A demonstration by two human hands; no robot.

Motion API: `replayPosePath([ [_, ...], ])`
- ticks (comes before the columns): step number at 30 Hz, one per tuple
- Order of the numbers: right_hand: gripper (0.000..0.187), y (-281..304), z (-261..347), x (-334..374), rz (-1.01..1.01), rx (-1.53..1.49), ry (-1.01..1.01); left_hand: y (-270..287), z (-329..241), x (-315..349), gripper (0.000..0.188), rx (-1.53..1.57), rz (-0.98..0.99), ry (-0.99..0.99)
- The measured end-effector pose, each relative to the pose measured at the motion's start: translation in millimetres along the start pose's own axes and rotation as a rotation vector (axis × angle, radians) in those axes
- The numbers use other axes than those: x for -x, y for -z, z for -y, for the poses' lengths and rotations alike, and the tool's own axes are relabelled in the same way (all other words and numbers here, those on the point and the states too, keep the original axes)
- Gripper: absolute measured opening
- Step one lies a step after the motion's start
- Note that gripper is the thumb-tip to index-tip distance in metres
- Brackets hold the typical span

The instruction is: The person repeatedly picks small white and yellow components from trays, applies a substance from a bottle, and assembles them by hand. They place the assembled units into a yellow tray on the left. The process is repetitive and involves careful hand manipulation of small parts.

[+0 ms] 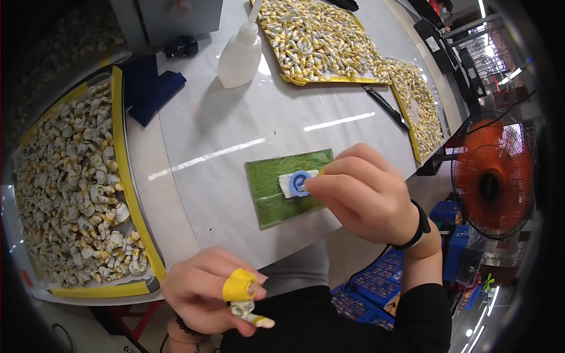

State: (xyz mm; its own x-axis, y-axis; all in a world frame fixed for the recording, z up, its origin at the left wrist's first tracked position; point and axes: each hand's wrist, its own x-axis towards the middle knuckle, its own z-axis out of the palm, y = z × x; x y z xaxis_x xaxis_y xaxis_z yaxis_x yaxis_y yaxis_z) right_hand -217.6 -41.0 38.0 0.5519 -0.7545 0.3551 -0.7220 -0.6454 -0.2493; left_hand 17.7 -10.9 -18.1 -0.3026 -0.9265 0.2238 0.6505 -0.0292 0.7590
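Observation:
My left hand (215, 288) is closed around a small white figurine piece (242, 309) with yellow bands and a pale pinkish tip. A yellow wrap (238, 285) sits around one of its fingers. My right hand (368, 194) is pinched, its fingertips at a small round light-blue disc (298, 181) with a dark mark. The disc is over a white pad (286, 186), which lies on a green rectangular mat (268, 209). A little yellow shows between the right fingertips, too small to make out.
A yellow-edged tray (120, 153) of similar pieces stands at the left. Another full tray (323, 78) lies at the back, beside a further one (416, 150). A white squeeze bottle (240, 59), dark blue cloth (156, 97) and black cutter knife (386, 107) are on the table. An orange fan (491, 182) stands right.

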Motion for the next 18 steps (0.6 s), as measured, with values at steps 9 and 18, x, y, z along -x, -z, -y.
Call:
replayPosePath([
  [9, 0.021, -0.7, 51.3, 14.2, -0.175, -0.805, -0.123, -15.0, 12.6, 6.3, 0.030, -0.348, 0.036, -0.194],
  [18, 0.013, -17.0, 55.6, 15.1, -0.267, -0.779, -0.011, -21.2, 5.3, 3.4, 0.028, -0.416, 0.054, -0.120],
])
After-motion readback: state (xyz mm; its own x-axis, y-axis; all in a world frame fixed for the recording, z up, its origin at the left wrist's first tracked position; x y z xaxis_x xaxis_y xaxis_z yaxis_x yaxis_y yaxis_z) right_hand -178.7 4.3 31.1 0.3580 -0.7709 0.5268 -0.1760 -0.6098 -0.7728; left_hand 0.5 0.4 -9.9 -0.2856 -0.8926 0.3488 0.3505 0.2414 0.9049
